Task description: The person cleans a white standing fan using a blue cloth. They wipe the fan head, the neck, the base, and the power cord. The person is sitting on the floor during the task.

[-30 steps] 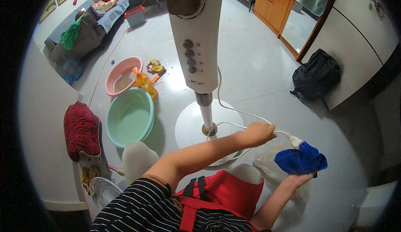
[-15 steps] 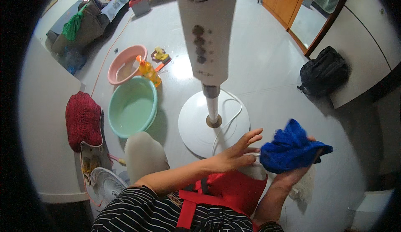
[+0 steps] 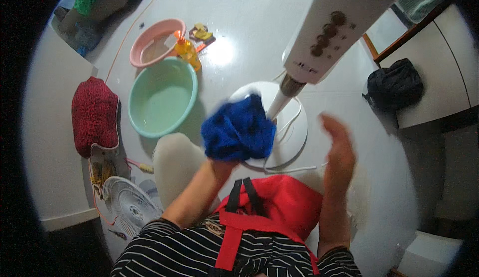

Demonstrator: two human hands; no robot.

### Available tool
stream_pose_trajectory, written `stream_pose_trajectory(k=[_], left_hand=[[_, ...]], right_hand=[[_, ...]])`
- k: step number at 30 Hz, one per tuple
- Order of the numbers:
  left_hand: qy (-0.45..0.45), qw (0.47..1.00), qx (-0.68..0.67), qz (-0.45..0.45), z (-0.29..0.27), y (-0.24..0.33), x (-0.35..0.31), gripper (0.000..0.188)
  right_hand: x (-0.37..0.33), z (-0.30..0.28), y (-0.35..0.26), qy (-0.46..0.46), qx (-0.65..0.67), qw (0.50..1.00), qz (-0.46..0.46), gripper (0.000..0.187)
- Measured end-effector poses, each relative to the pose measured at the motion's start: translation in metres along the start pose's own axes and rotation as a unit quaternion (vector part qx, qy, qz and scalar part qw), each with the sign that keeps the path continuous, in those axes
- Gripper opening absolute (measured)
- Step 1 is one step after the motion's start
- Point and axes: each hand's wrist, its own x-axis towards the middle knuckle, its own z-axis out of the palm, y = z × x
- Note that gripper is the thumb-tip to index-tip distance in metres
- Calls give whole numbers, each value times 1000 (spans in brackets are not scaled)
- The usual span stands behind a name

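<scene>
- The left hand (image 3: 222, 165) is raised in front of the person, its fingers closed on a bunched blue cloth (image 3: 238, 130); the cloth covers most of the hand, so only the wrist shows clearly.
- The blue cloth sits in the air above the round white base (image 3: 294, 127) of a standing fan, just left of the fan's pole (image 3: 279, 102).
- The right hand (image 3: 339, 145) is held up to the right of the cloth, apart from it, with fingers spread open and holding nothing; it is blurred.
- The fan's white control column (image 3: 332, 32), with a row of dark buttons, leans in from the upper right.
- A white cord (image 3: 294, 167) loops over the fan base.
- On the floor to the left stand a green basin (image 3: 162, 97) and, behind it, a pink basin (image 3: 152, 40), with an orange bottle (image 3: 187, 52) between them.
- Further left lies a red knitted item (image 3: 95, 115); a white fan grille (image 3: 129, 207) lies near the lower left.
- A black bag (image 3: 394, 85) rests against a cabinet on the right.
- The person wears a red apron (image 3: 279, 207) over a striped top.
</scene>
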Motion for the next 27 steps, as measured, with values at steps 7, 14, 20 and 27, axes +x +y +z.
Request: stream_pose_trajectory(k=[7,14,20,27], left_hand=[[49,742,-666,58,-32,-38,101,56],[0,722,-682,117,57,-41,100,60],[204,828,-522,33,145,-36,46,72],[-160,873,-410,-208,259,-69,-25,54]], right_hand=[[131,13,-33,114,77,989,-57,74],[139,44,-38,208,30,974,-82,72],[143,33,-15,221,-39,961,-164,63],[145,51,-44,241,11,962,-129,82]])
